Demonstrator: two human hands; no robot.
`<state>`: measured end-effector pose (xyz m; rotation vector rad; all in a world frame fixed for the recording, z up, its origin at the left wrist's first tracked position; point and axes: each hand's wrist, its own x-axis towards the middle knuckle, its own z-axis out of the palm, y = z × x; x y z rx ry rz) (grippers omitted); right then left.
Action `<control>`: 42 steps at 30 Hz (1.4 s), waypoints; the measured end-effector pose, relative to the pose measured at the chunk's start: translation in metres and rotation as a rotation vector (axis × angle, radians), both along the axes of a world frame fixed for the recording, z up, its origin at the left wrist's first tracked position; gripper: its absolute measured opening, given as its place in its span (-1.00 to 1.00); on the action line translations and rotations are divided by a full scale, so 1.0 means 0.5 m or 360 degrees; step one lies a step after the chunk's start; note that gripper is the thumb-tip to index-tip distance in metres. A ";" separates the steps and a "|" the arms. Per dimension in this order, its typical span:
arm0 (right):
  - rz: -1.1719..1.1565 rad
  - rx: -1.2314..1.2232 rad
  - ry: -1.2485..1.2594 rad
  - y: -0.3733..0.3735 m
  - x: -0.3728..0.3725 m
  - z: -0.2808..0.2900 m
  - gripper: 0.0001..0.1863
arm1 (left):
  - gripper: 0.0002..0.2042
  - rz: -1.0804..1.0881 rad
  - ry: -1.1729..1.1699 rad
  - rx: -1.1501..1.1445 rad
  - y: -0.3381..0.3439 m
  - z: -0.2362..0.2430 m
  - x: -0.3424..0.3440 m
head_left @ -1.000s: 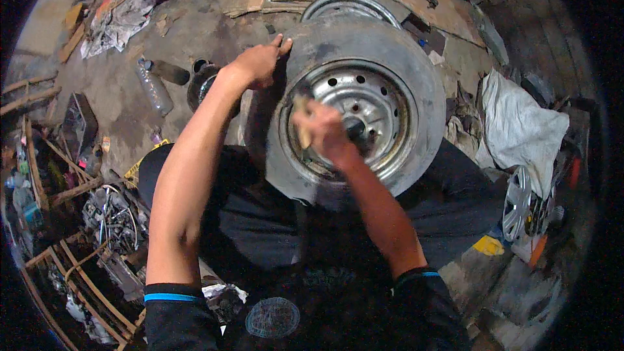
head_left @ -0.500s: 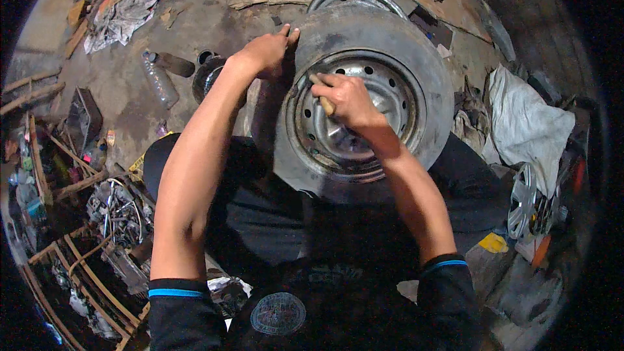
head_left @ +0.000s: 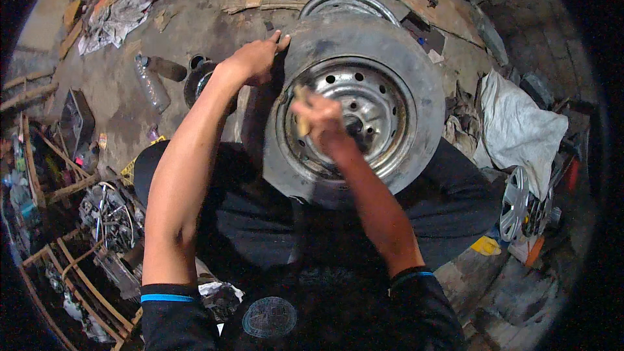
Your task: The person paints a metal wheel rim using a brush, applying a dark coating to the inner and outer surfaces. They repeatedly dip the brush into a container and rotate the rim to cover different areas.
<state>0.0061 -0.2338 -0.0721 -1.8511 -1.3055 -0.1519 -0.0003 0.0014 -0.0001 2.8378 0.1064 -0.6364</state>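
In the head view, clenching a tan, motion-blurred tool [head_left: 303, 127] in the right grip [head_left: 318, 116], over the steel rim [head_left: 385, 117]; laying the left grip [head_left: 257, 58] unclenched, fingers stretched, at the edge of the tyre [head_left: 427, 101], found right of the left grip, below the right one and around the rim. Probably heavy as a whole, slow to turn; firm in the rubber, rigid in the metal, hardly fragile, maybe slick where grimy. Best to take hold by the tread on opposite sides, starting near the left grip. Mind the rim's raised lip, just left of the right grip. Expect little room nearer than the grips, with the legs [head_left: 448, 188] close in, or beyond, with a second rim [head_left: 351, 0] just past the tyre. Look for more room left of the left grip, over the floor [head_left: 117, 91], past the dark container [head_left: 194, 84] and the bottle [head_left: 153, 86].
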 end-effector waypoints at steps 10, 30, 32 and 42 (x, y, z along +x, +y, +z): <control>-0.0197 -0.0066 -0.0211 -0.001 0.012 -0.008 -0.73 | 0.04 -0.0093 -0.0178 -0.0030 0.025 -0.028 -0.004; -0.0399 0.0109 -0.0244 0.007 0.015 -0.013 -0.84 | 0.03 -0.0165 -0.0277 -0.0058 0.034 -0.052 -0.015; -0.0253 0.0008 -0.0251 0.011 -0.008 -0.012 -0.81 | 0.04 -0.0144 -0.0265 -0.0059 0.044 -0.053 -0.018; -0.0251 -0.0050 -0.0213 0.009 -0.018 -0.014 -0.77 | 0.08 -0.0033 -0.0190 -0.0027 0.009 -0.020 -0.018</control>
